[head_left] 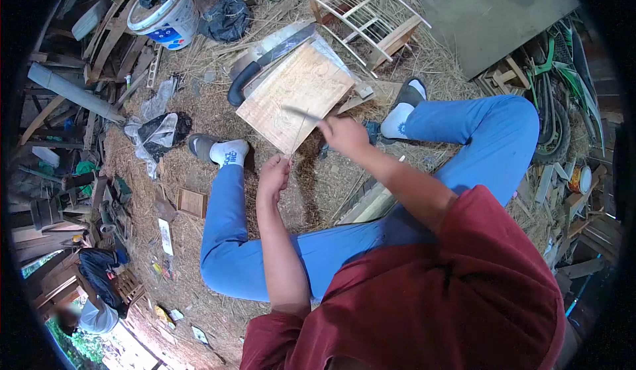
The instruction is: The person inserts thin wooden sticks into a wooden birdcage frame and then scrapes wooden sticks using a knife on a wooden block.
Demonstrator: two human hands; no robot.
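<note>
A light wooden board [268,98] lies tilted on other pieces between the feet, with small shavings on it. My left hand [273,174] is closed on the lower end of a thin wooden stick [300,131], just past the board's near edge. The stick's upper part lies over the board. My right hand [344,137] is wrapped round the handle of a knife [301,114], whose dark blade points left across the stick. A saw with a black handle [244,84] lies under the board's far left side.
A slatted wooden frame [361,19] stands beyond the board. At the back left are a white bucket [164,19] and black bags [225,19]. A small wooden tray [191,203] is left of my leg. Another person [99,317] sits at the lower left.
</note>
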